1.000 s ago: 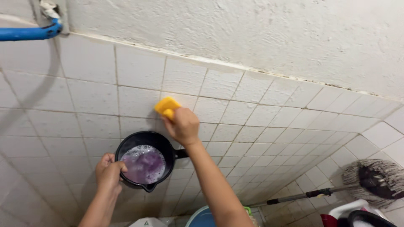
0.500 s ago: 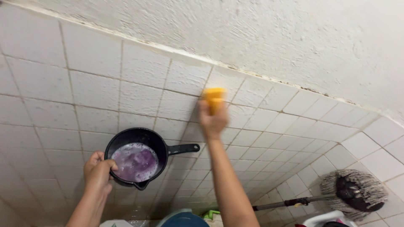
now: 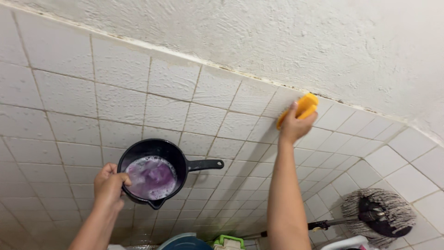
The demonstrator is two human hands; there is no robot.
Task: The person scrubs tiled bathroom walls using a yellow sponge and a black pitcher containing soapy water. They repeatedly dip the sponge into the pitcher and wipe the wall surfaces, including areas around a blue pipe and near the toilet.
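**Sponge high on the tiles, pan of suds held below**

Fingers of the right hand (image 3: 292,126) are curled shut around a yellow sponge (image 3: 300,108), pressing it flat against the white wall tiles (image 3: 120,69) just beneath the stained seam where tile meets rough plaster (image 3: 286,37); the arm reaches straight up from the bottom edge of the view; the left hand (image 3: 109,185) is closed on the near rim of a small black saucepan (image 3: 182,159), thumb hooked over the edge, holding it off the wall with its long handle pointing right and free of any grip

The pan holds purple, foamy liquid (image 3: 151,177) lying well up its sides; judged from that, it will feel heavier than it looks and will slop at a tilt, so a rim pinch seems less steady than the handle; the sponge looks soft, light and probably wet and slick, best taken across its back with the whole palm, as it is held now

Lower right, a string mop (image 3: 381,215) leans on its pole against the tiles, well apart from both hands; a blue rim (image 3: 185,240) and a green clip-like object (image 3: 227,241) show at the bottom edge
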